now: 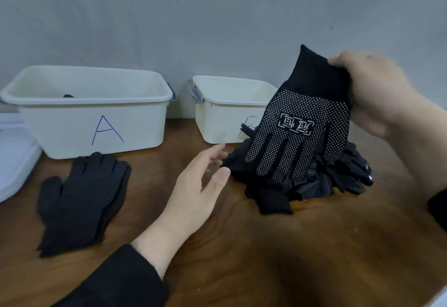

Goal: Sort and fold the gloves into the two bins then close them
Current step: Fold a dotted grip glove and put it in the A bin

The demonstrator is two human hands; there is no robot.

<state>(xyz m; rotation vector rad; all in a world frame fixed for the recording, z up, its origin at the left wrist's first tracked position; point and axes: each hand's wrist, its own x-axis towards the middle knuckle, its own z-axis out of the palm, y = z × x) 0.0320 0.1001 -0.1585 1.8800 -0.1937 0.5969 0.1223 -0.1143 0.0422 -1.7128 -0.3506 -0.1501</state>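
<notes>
A: What is the work lying on?

B: A dark wooden table is running up to a plain grey wall. Beyond the left hand, bin A is standing open against that wall, something dark showing inside it; bin B is sitting beyond the fingertips, also open. White lids are lying far out to that hand's left.

A: And the hands?

B: The right hand is pinching the cuff of a dotted glove and holding it up. The left is hovering with fingers spread and relaxed, gripping nothing.

A: Which way is the glove pointing?

B: It is hanging nearly upright, long axis leaning slightly, cuff up by the right hand, fingers pointing down toward the heap of black gloves just below it. Its dotted side is facing the camera.

A: Anything else?

B: Plain black gloves are lying flat left of the left hand, fingers pointing toward bin A
</notes>
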